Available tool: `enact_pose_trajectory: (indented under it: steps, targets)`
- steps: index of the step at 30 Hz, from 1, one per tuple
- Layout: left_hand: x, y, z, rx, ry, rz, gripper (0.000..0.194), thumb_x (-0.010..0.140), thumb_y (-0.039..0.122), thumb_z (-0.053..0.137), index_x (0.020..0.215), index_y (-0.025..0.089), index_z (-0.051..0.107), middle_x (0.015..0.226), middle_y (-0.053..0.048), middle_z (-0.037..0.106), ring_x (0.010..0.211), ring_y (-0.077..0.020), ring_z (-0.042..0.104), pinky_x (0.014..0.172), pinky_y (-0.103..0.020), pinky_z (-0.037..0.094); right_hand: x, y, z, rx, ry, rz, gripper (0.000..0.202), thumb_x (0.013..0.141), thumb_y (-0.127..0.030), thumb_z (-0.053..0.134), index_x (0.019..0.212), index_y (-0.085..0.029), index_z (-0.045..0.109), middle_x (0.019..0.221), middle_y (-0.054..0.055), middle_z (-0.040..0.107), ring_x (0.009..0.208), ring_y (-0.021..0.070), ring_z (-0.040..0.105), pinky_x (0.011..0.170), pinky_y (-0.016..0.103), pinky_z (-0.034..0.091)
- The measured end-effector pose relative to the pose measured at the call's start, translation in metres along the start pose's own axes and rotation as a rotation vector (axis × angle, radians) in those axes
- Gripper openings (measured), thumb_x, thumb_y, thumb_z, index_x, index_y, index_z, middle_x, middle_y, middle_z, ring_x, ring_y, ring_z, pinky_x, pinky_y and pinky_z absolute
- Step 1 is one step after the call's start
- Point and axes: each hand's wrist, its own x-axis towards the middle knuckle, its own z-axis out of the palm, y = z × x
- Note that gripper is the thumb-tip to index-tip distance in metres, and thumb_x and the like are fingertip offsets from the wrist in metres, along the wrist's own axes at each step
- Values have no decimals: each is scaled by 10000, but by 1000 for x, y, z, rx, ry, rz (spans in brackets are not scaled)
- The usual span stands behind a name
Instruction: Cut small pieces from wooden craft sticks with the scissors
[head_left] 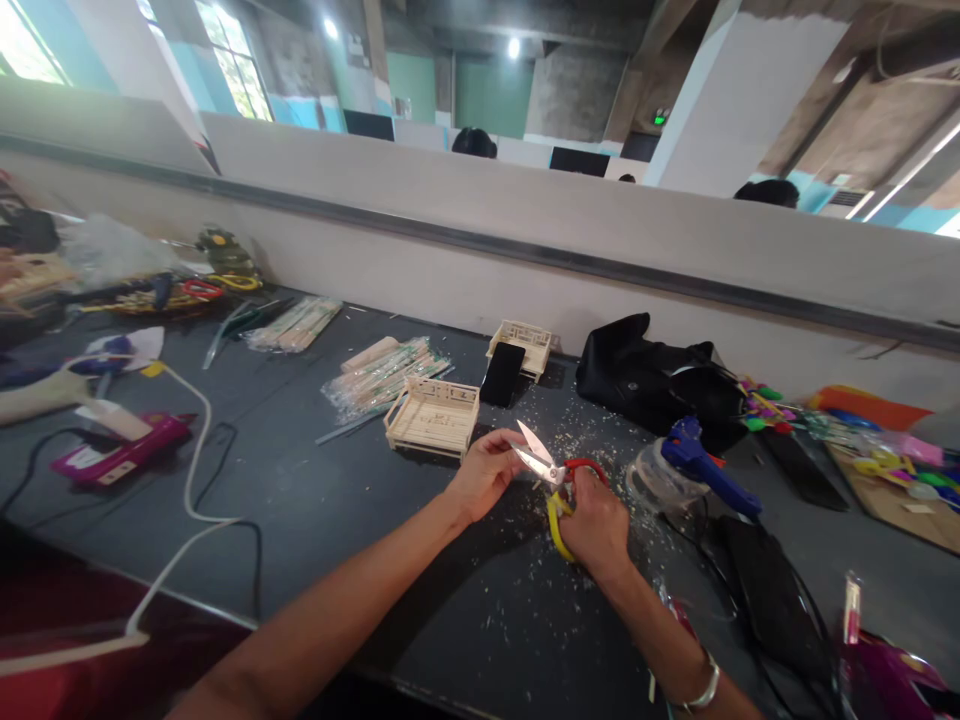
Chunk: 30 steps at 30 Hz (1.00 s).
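Note:
My right hand [598, 522] grips a pair of scissors [544, 463] by its red and yellow handles, with the blades spread apart and pointing left. Close to the blades, my left hand [486, 473] has its thumb and fingers pinched together; whatever lies between them is too small to make out. Just beyond my left hand stands a small wooden model bench [433, 418] made of thin sticks. A second stick model [521, 345] sits farther back, with a black phone [502, 375] leaning against its front. Small pale clippings lie scattered on the table around both hands.
Bagged wooden sticks [386, 375] lie left of the models. A black bag [656, 380] and a blue glue gun [709, 465] on a clear tub are at right. A white cable [196, 470] crosses the dark table [315, 540] at left, near another person's arm [41, 395].

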Motion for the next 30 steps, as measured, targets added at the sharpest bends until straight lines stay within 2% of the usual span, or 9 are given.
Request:
enact_pose_trajectory:
  steps: [7, 14, 19, 30]
  targets:
    - [-1, 3, 0, 71, -19, -1, 315, 384, 225, 888, 602, 146, 675, 614, 6, 670, 587, -101, 602, 596, -203, 467, -1, -1, 0, 64, -18, 5, 115, 656, -142, 478, 743, -211, 505, 557, -22, 507, 525, 138, 476, 513, 232, 270]
    - [1, 5, -5, 135, -59, 27, 303, 396, 216, 885, 583, 147, 657, 619, 13, 654, 597, -114, 599, 606, -228, 472, -3, -4, -1, 75, -99, 17, 116, 662, -137, 476, 751, -208, 496, 589, -16, 527, 553, 138, 491, 533, 227, 285]
    - [1, 7, -7, 144, -86, 39, 289, 412, 208, 881, 581, 133, 658, 632, 1, 646, 609, -124, 599, 602, -240, 475, -2, -5, -2, 78, -112, 2, 121, 655, -131, 466, 744, -208, 493, 571, -15, 507, 541, 142, 478, 517, 235, 269]
    - [-2, 9, -2, 148, -123, 34, 299, 407, 216, 884, 561, 127, 644, 597, 0, 640, 563, -117, 587, 575, -236, 457, -2, -8, -4, 118, -163, 0, 61, 711, -157, 467, 755, -192, 494, 620, 11, 575, 539, 139, 519, 521, 227, 304]
